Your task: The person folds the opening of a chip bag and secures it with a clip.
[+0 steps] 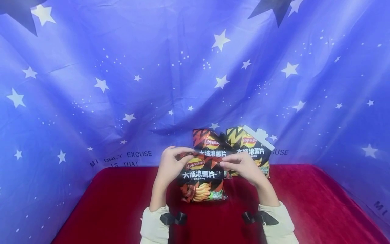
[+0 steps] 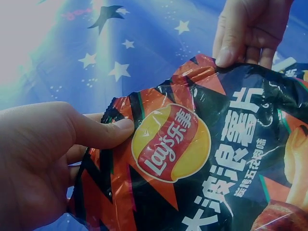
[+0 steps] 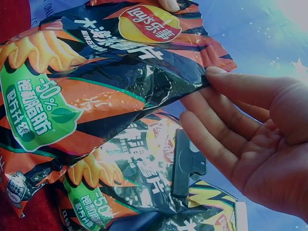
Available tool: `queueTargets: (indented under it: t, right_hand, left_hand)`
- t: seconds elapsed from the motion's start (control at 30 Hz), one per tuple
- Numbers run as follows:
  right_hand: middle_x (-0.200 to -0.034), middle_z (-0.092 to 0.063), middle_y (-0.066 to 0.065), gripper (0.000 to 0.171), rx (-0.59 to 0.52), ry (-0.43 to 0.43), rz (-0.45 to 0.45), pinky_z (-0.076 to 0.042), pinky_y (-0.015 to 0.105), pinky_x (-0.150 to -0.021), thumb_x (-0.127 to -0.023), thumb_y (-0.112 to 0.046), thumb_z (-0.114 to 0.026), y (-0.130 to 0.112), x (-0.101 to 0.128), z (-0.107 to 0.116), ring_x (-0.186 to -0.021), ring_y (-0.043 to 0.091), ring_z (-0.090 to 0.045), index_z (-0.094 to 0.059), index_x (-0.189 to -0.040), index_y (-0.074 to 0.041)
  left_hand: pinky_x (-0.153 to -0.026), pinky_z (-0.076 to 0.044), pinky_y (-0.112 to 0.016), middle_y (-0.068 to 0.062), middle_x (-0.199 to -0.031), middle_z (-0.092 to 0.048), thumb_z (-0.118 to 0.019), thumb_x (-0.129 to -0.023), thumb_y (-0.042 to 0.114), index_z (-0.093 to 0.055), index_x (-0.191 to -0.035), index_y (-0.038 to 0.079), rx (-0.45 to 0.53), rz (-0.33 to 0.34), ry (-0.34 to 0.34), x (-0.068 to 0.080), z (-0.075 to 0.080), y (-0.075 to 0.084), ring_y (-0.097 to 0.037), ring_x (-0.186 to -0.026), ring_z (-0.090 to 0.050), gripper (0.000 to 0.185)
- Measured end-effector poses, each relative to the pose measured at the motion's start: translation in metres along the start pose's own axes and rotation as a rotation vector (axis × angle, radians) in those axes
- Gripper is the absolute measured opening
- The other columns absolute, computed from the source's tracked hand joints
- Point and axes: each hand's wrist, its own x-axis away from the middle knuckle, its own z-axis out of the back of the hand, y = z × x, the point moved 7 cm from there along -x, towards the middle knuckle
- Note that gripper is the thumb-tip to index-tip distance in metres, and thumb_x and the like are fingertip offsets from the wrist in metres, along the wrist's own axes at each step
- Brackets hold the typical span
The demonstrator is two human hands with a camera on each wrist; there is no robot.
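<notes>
- Holding front chip bag [image 1: 202, 178] upright over red tablecloth [image 1: 320, 203], both hands at its top seal; bottom edge looks to rest on the cloth, contact not certain.
- Left hand [image 1: 170, 166]: thumb [image 2: 103, 132] flat on the bag's front at the upper left corner, other fingers tucked behind. Closed pinch on the seal, not a fist.
- Right hand [image 1: 243, 166]: fingers nearly straight, thumb laid over them, pinching only the upper right corner flap of the bag. Light grip, palm mostly open in the wrist view.
- Two more chip bags behind the front bag: orange one [image 1: 208, 142] directly behind, yellow one [image 1: 248, 145] behind and to the right, the latter with a white clip [image 1: 259, 137] across its top. Black clip [image 3: 187, 163] visible on the orange one from the right wrist view.
- Blue star backdrop [image 1: 122, 67] behind all bags.
- Judgement on doing it well: looks like working the top seal, so move both pinches in toward the seal's centre, front panel in one hand and back panel in the other.
- Pulling front from back beats pulling sideways; corner grips as now would likely tear the foil down the side.
- Right-hand grip looks too shallow; take more foil before loading it.
- Keeping the bag upright and low over the cloth limits spill.
- Keeping clear of the bags behind; a jerk could knock them over.
</notes>
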Motion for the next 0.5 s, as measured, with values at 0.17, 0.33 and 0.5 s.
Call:
queueTargets:
  t: [0.17, 0.33, 0.5]
  right_hand:
    - [-0.098, -0.076, 0.021, 0.020, 0.010, -0.005, 0.018, -0.063, 0.037, -0.077, -0.091, -0.008, -0.074, -0.0021, 0.0001, 0.0002, -0.081, 0.010, -0.074, -0.076, -0.107, 0.005]
    - [-0.099, -0.077, 0.020, 0.021, 0.031, 0.001, 0.021, -0.062, 0.032, -0.077, -0.091, -0.010, -0.075, -0.0027, 0.0007, 0.0017, -0.082, 0.010, -0.075, -0.077, -0.107, 0.003]
    - [-0.100, -0.076, 0.022, 0.022, 0.022, 0.003, 0.027, -0.062, 0.032, -0.077, -0.091, -0.009, -0.076, -0.0040, 0.0025, 0.0019, -0.082, 0.010, -0.075, -0.076, -0.108, 0.004]
  left_hand:
    - [-0.121, -0.031, -0.052, -0.004, -0.098, -0.080, -0.079, -0.087, 0.009, -0.082, -0.104, 0.015, 0.022, -0.004, -0.004, 0.0002, 0.0018, 0.0002, -0.023, -0.096, -0.075, 0.018]
    - [-0.106, -0.044, -0.046, -0.003, -0.099, -0.080, -0.078, -0.087, 0.007, -0.081, -0.106, 0.014, 0.050, 0.000, -0.014, 0.0011, 0.0018, -0.0011, -0.021, -0.093, -0.071, 0.020]
    - [-0.078, -0.053, -0.029, -0.003, -0.102, -0.079, -0.077, -0.088, 0.003, -0.081, -0.107, 0.012, 0.102, 0.007, -0.037, 0.0029, 0.0008, -0.0048, -0.016, -0.088, -0.064, 0.021]
